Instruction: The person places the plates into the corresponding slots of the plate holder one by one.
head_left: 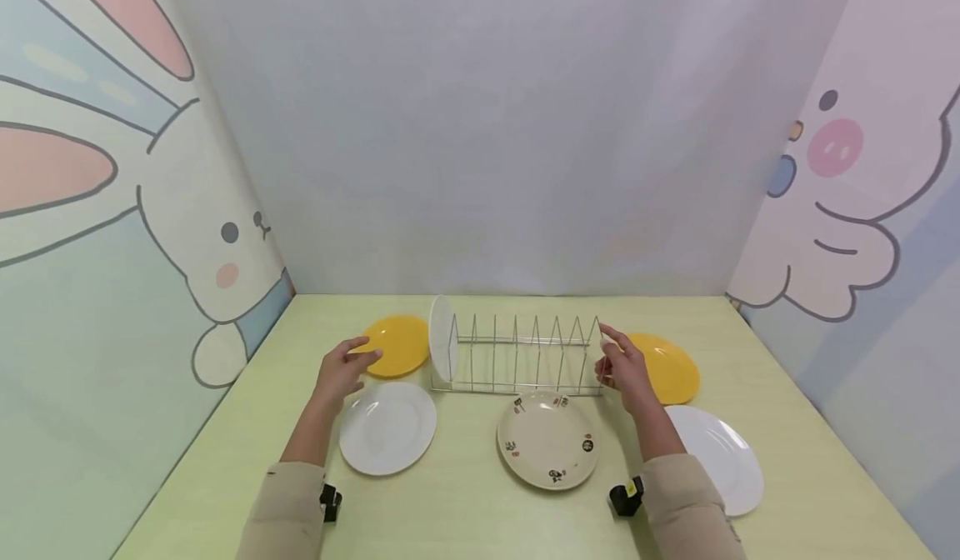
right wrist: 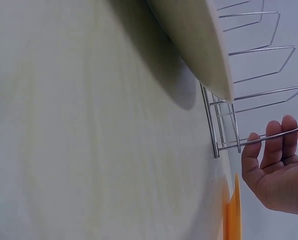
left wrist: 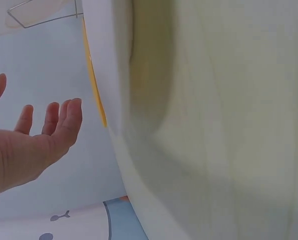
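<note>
A wire dish rack (head_left: 525,392) stands at the back middle, with a white plate (head_left: 442,339) upright in its leftmost slot. My right hand (head_left: 622,370) grips the rack's right end; in the right wrist view its fingers (right wrist: 274,145) curl at the end wire. Over the left edge of a yellow plate (head_left: 397,346) hovers my left hand (head_left: 345,372), its fingers relaxed and holding nothing. Below that hand lies a white plate (head_left: 387,428). A beige plate with small printed figures (head_left: 547,443) lies in front of the rack.
To the right of the rack lie another yellow plate (head_left: 667,368) and a white plate (head_left: 720,460), partly behind the right forearm. A grey wall (head_left: 510,168) rises behind the pale table (head_left: 465,510), and cartoon-printed panels (head_left: 202,235) stand at both sides.
</note>
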Available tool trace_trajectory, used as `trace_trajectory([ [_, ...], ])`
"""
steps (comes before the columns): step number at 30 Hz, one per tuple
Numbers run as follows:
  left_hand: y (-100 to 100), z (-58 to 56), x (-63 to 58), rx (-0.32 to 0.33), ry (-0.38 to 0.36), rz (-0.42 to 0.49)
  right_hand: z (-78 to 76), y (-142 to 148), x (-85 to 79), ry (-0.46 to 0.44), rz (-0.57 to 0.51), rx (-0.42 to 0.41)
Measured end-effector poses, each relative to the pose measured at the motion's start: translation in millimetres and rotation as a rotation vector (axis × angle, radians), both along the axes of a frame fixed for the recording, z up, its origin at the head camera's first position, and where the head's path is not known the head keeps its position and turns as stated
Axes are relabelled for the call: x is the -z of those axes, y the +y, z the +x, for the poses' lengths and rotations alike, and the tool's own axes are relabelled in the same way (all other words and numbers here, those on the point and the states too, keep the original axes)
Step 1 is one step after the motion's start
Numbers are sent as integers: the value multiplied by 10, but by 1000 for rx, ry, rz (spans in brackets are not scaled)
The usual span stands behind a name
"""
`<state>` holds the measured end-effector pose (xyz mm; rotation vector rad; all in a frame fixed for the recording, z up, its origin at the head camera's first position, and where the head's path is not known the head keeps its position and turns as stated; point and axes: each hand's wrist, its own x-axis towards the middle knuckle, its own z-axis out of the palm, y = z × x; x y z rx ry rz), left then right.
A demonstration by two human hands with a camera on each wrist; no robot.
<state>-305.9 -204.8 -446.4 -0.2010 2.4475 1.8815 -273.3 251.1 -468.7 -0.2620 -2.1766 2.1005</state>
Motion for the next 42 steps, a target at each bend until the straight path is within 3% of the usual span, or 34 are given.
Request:
trace_trajectory([
  [10,-162,-252,38,10,-2,-5,6,5,6,8,-7,-2],
  [15,-200,-352,95,-5,-52,-39,-2,2,34,23,0,-1],
  [23,-250,-498,281,-66,-156,-47,7,-5,28,18,1,3],
  [27,-263,-527,328,-96,-175,-98,3,-1,31,19,-3,5],
  [34,-284,-550,360,-83,-157,-162,3,2,31,11,-9,0],
  [42,-287,-606,406,-110,-135,-163,3,-8,13,10,-20,-1],
])
